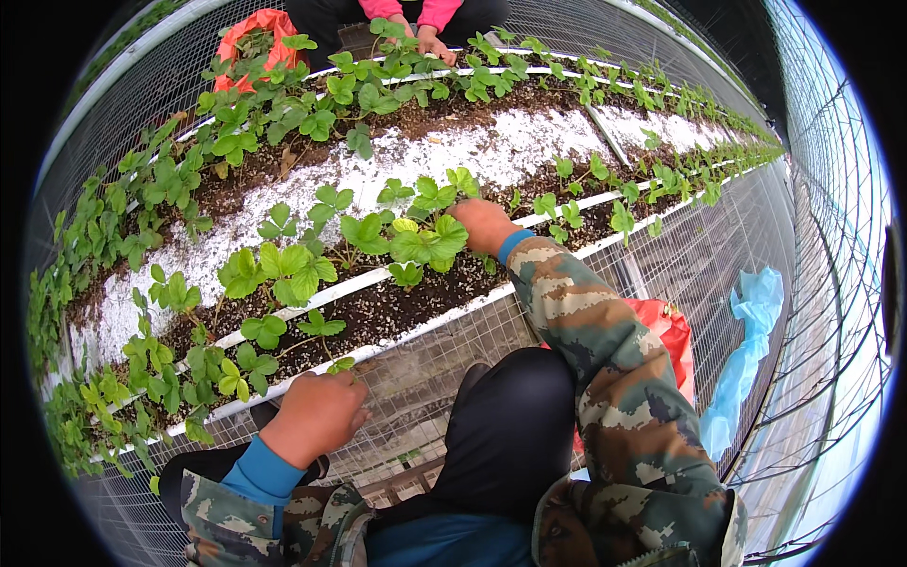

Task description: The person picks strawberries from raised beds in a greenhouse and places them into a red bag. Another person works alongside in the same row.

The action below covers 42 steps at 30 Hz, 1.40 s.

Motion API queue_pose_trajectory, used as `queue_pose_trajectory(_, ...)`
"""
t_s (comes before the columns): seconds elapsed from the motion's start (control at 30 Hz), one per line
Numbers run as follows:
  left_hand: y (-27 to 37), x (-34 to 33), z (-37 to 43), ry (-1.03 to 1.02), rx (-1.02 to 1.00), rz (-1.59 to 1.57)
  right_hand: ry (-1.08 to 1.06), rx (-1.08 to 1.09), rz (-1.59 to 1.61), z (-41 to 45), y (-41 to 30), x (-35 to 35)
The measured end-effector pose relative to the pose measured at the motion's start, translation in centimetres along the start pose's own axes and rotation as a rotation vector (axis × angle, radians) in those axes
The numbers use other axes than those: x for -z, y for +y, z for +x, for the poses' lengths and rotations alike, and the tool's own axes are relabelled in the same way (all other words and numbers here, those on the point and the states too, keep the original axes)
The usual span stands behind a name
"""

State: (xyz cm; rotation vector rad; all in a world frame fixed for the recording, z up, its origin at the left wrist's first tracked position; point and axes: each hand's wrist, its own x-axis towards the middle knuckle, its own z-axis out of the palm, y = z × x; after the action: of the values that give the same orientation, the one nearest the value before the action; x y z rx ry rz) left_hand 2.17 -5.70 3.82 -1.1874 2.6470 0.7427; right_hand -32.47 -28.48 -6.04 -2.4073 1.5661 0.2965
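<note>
Strawberry plants [283,269] grow in dark soil [397,306] along the near edge of a long raised bed. At the bed's outer edge is my left hand [315,412], its fingers bent near a small leaf on a drooping stem; whether it grips that stem cannot be told. My right hand [483,225] reaches in among the leaves of a strawberry plant [427,241], just right of its bright green leaves. Those leaves hide its fingertips, so what they touch is not visible. White drip pipes or strips [354,285] run lengthwise beside the plants.
Across the bed, another person's hands [434,46] work among the far row of plants. A red bag [256,42] holding leaves stands at the upper left. To my right are another red bag [666,333] and a crumpled blue plastic sheet [740,368] on the mesh. White granules [397,159] cover the bed's middle.
</note>
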Motion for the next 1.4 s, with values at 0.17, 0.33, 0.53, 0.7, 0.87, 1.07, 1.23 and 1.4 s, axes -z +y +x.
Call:
queue_pose_trajectory(0.17,-0.1,-0.2,-0.1,0.001,-0.003,0.01,0.246,-0.2,-0.004,-0.5,2.5,-2.1)
queue_pose_trajectory(0.33,0.2,0.1,-0.4,-0.009,-0.021,0.001,0.316,0.083,0.187,-1.6,1.0,-0.9)
queue_pose_trajectory(0.53,0.4,-0.2,0.0,0.04,-0.046,-0.003,0.216,0.045,-0.016,-0.7,1.1,-0.8)
queue_pose_trajectory(0.7,0.1,0.1,-0.4,0.01,-0.022,-0.017,0.184,0.141,0.013,-1.9,1.2,-0.7)
queue_pose_trajectory(0.87,0.3,0.2,-0.3,0.0,-0.04,-0.007,0.166,0.252,0.441,-5.0,2.5,2.2)
queue_pose_trajectory(1.07,0.6,0.0,-0.4,0.049,-0.076,-0.046,0.343,-0.286,1.466,-15.5,4.4,7.7)
queue_pose_trajectory(1.23,0.7,-0.2,-1.2,0.06,-0.069,-0.04,0.536,-0.351,1.698,-28.9,3.4,11.5)
queue_pose_trajectory(1.4,1.1,-0.6,-1.9,0.046,-0.063,-0.004,0.657,-0.697,1.443,-43.2,4.0,10.5)
